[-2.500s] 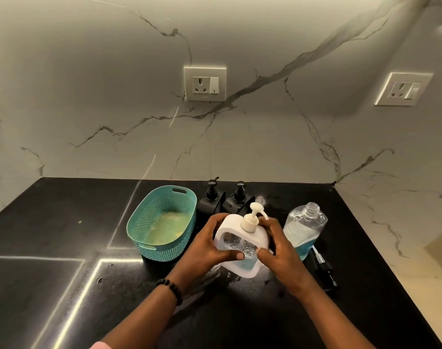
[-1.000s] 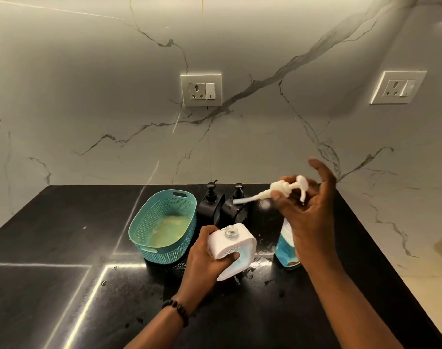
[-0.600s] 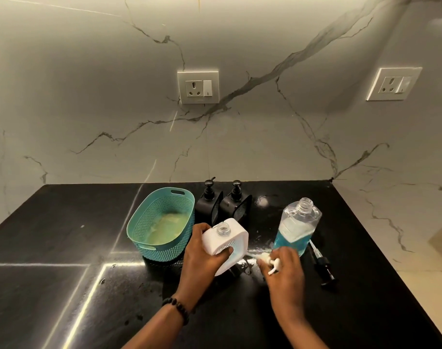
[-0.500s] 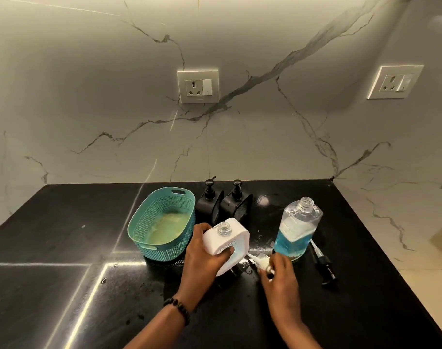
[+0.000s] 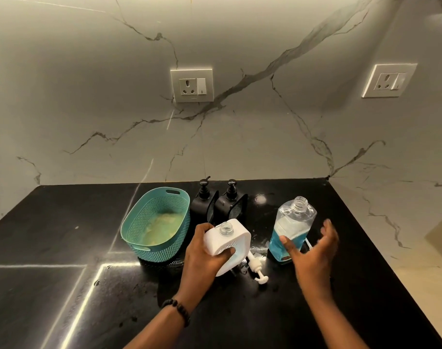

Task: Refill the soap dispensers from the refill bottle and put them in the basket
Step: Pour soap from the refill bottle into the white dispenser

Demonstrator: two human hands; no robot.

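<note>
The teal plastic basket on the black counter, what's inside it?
No dispenser is inside the teal perforated plastic basket yet. Its floor shows a pale yellowish patch; whether that is cloth, residue or reflection is unclear. The near wall hides the front of the floor.

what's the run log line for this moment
left hand: holds white dispenser, uncapped | right hand: open, nearing refill bottle | pump: on counter
</note>
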